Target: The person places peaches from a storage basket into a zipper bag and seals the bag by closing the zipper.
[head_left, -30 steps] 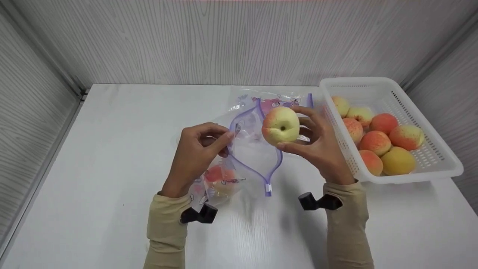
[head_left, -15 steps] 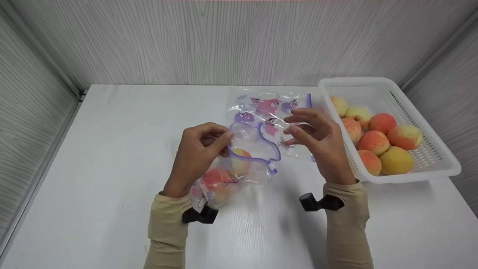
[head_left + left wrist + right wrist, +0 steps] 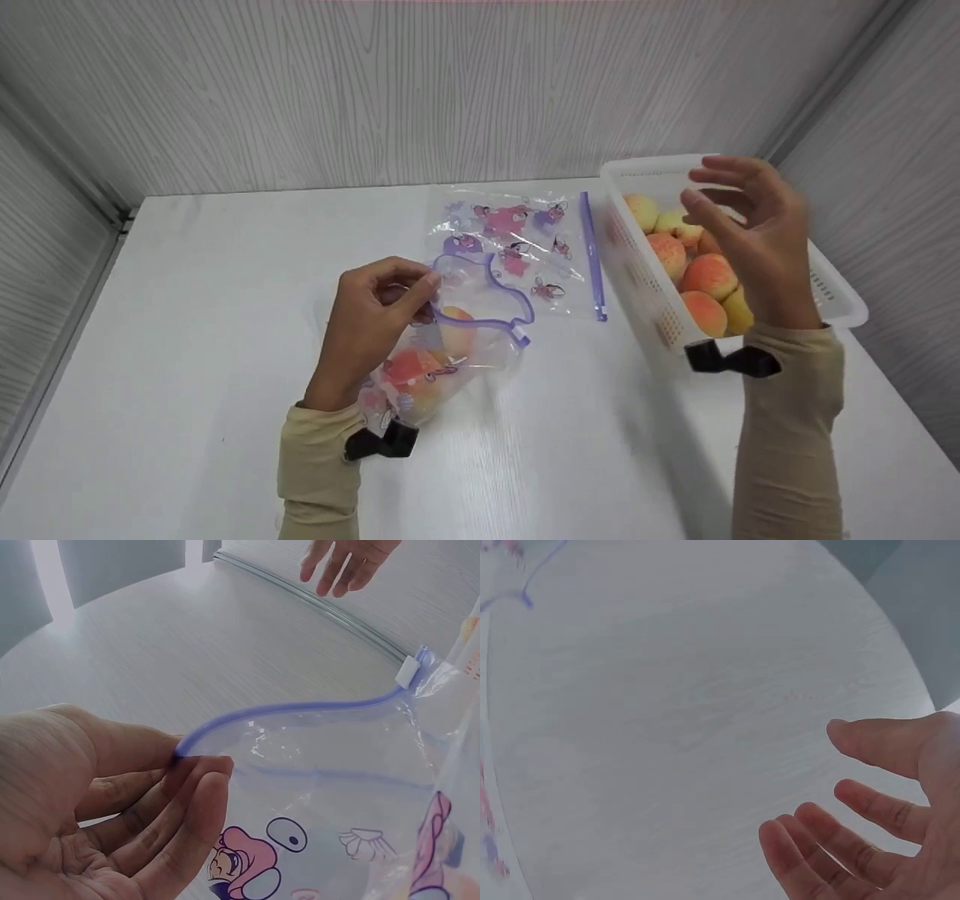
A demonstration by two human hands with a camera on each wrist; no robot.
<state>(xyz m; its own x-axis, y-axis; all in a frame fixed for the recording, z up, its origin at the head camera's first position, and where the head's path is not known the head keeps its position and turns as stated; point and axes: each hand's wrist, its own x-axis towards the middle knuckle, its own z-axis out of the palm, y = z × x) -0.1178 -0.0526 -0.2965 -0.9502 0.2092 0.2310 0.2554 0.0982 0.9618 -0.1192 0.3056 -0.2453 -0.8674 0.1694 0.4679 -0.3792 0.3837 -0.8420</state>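
Note:
My left hand (image 3: 375, 322) pinches the purple-edged mouth of a clear printed zip bag (image 3: 480, 349) between thumb and fingers. The mouth gapes, and a white slider (image 3: 407, 672) sits at its far corner. Inside the bag lie peaches, one pale yellow and red peach (image 3: 456, 334) near the mouth and red-orange ones (image 3: 411, 367) lower down. My right hand (image 3: 765, 240) is raised over a white plastic basket (image 3: 652, 289), fingers spread and holding nothing. Several peaches (image 3: 709, 277) fill the basket's left part; the hand and wrist hide some of the basket.
A second printed zip bag (image 3: 517, 240) with a purple zip strip lies flat behind the held one, close to the basket's left side. The white table (image 3: 225, 315) ends at a wood-grain back wall (image 3: 360, 90), with side walls at left and right.
The peach in my right hand has been let go into the bag, whose mouth sagged. My right hand then moved right and up over the basket. The head view has shifted slightly right.

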